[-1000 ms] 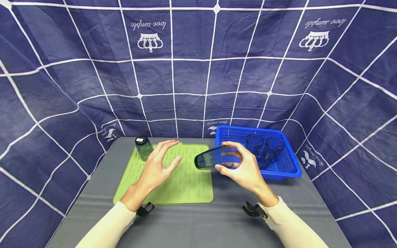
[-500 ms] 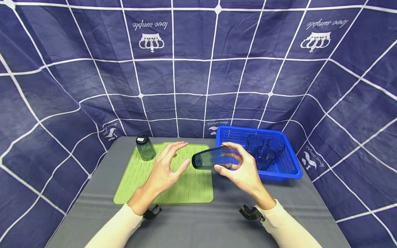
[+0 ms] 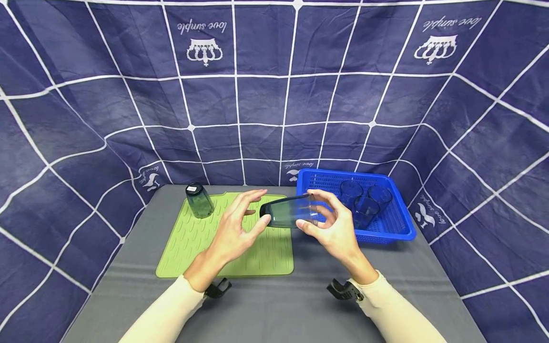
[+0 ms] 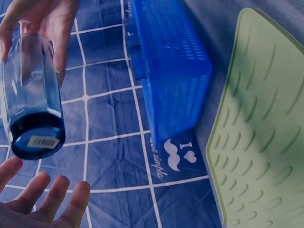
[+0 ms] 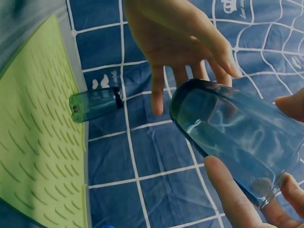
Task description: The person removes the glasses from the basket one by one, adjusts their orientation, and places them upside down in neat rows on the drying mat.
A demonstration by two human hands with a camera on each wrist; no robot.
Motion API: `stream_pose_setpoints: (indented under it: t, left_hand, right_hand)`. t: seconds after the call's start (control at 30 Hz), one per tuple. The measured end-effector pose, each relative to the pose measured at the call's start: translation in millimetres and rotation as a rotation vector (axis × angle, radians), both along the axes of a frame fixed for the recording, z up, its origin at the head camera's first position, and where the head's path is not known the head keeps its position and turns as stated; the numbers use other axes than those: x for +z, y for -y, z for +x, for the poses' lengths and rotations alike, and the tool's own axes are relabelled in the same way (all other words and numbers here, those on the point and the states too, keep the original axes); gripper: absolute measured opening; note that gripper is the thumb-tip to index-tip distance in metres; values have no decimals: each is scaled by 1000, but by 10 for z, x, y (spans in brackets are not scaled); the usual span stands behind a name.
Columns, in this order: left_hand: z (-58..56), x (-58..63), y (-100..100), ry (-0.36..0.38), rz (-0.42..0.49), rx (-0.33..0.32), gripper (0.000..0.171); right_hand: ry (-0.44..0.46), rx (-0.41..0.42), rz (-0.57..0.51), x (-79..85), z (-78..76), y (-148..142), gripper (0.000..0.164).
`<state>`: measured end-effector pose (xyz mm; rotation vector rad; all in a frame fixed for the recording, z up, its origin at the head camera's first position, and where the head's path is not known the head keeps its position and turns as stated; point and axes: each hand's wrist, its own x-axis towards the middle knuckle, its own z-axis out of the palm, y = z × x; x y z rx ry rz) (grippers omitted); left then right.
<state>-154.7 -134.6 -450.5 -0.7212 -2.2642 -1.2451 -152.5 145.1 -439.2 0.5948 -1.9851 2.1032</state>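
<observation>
A blue-tinted drinking glass [image 3: 284,212] lies nearly sideways in the air, its thick base pointing left. My right hand [image 3: 338,234] grips it near the rim, thumb in front and fingers behind. At the base end, my left hand [image 3: 237,234] is spread with thumb and fingers apart around the glass. In the left wrist view, the left fingertips [image 4: 76,199] are just short of the base, which carries a barcode sticker [image 4: 43,141]. A second glass [image 3: 200,204] stands upside down on the green drying mat [image 3: 223,259] at its far left corner.
A blue plastic basket [image 3: 403,227] sits at the back right, with several more glasses [image 3: 366,209] standing in its right half. The grey table [image 3: 274,309] runs up to a blue checked cloth [image 3: 261,100] hanging behind and along the sides.
My left hand has moved right, bringing its fingers to the base of the held glass. The right hand has shifted slightly left with the glass. The view has tipped a little.
</observation>
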Motion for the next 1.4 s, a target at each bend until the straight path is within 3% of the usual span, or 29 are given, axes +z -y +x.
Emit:
stream_pose_setpoints:
  t: [0.37,0.6,0.83,1.1,1.4]
  left_hand:
    - [28,21,-95,28,82,-29,65]
    - [56,41,-162,82,201,-60,69]
    - [59,53,-226,63,252,-79,69]
    - [74,58,-283,33,316,-118,68]
    - [100,47,-309,63,391,-135,64]
  right_hand:
    - [-24,72,-127,34,-3,128,78]
    - [-17,46,-138,50,16,156,77]
    - [-38,-1,-147,44,16,187,75]
    - [17,54,-235,63,49,233,75]
    - [91,73,-294,57,58,243,70]
